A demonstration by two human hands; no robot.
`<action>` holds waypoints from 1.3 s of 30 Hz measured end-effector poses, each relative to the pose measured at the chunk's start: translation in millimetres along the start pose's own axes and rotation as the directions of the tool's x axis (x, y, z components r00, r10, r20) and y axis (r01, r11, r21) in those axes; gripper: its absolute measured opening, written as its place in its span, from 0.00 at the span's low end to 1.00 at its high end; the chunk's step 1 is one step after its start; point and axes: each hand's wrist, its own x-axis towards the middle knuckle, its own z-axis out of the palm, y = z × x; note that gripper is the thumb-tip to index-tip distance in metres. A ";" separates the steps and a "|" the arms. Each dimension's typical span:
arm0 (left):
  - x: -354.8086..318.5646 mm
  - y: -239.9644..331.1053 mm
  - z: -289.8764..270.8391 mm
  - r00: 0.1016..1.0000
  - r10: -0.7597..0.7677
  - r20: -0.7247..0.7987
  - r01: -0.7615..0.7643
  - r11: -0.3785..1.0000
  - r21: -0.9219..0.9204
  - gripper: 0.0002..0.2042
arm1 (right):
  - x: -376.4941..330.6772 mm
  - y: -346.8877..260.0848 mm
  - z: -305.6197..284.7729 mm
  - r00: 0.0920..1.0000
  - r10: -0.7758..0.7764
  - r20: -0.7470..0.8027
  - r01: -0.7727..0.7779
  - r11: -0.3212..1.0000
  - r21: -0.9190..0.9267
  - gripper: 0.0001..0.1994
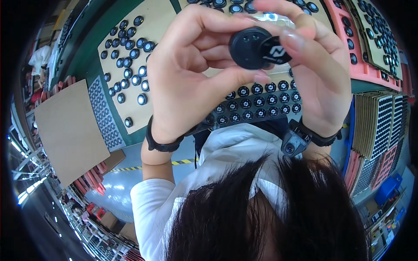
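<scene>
My left hand (187, 61) grips a black round plastic part (244, 54) between thumb and fingers, with small holes in its face. My right hand (324, 65) pinches a round black sticker (275, 51) with a white logo. The sticker overlaps the right side of the part's face; whether it is stuck down there I cannot tell. Below both hands lies a sheet of round black stickers (254, 115) in rows, partly hidden by my wrists.
On the left, a cardboard sheet (114, 77) carries many small black round parts. Beside it are a dotted grey sheet (103, 114) and a brown board (72, 132). At right stand a pink tray (358, 71) of parts and stacked trays (370, 126).
</scene>
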 end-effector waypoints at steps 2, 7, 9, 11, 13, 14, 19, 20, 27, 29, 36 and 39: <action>1.0 7.9 6.5 0.999 -0.023 -0.049 0.037 0.944 0.327 0.20 | -1.1 9.8 -8.5 0.995 0.009 0.097 -0.015 0.998 0.061 0.06; -4.5 -10.1 4.2 0.979 0.187 -0.077 -0.141 0.905 0.401 0.21 | -5.6 -4.0 -1.9 0.991 0.084 0.107 -0.089 0.995 0.046 0.05; -5.7 -7.3 5.5 0.972 0.213 -0.096 -0.159 0.904 0.397 0.21 | -6.1 -3.4 4.4 0.993 0.082 0.079 -0.081 0.997 -0.007 0.06; -2.7 -1.9 10.5 0.980 0.175 -0.099 -0.122 0.908 0.400 0.21 | -7.3 -8.6 3.1 0.996 0.070 0.052 -0.069 0.997 -0.034 0.07; -1.1 2.9 11.6 0.984 0.152 -0.097 -0.094 0.890 0.445 0.21 | -7.3 -6.3 1.7 0.997 0.054 0.056 -0.051 0.998 -0.039 0.06; -0.5 5.5 11.5 0.985 0.145 -0.095 -0.085 0.883 0.461 0.22 | -7.4 -4.4 0.8 0.997 0.047 0.059 -0.045 0.998 -0.044 0.06; -3.8 -1.4 8.1 0.974 0.213 -0.077 -0.133 0.812 0.568 0.23 | -7.6 0.3 0.0 0.997 0.013 0.079 -0.008 0.998 -0.062 0.05; -3.0 -4.4 9.5 0.967 0.229 -0.111 -0.142 0.848 0.510 0.23 | -7.5 0.2 -1.1 0.997 0.004 0.080 0.001 0.998 -0.065 0.05; -1.9 -5.0 7.6 0.944 0.323 -0.068 -0.232 0.796 0.560 0.23 | -7.8 8.7 -5.3 0.993 -0.078 0.092 0.089 0.989 -0.117 0.05; -1.6 -5.1 8.6 0.938 0.325 -0.116 -0.217 0.815 0.537 0.23 | -4.8 14.9 -8.1 0.990 -0.105 0.097 0.118 0.984 -0.134 0.05; 2.8 -0.1 15.1 0.976 0.191 -0.104 -0.153 0.943 0.295 0.22 | 1.4 26.7 -18.5 0.959 -0.261 0.114 0.281 0.932 -0.227 0.05; 2.2 0.9 13.2 0.981 0.148 -0.123 -0.110 0.956 0.271 0.21 | 2.5 29.5 -20.5 0.933 -0.333 0.134 0.358 0.892 -0.277 0.06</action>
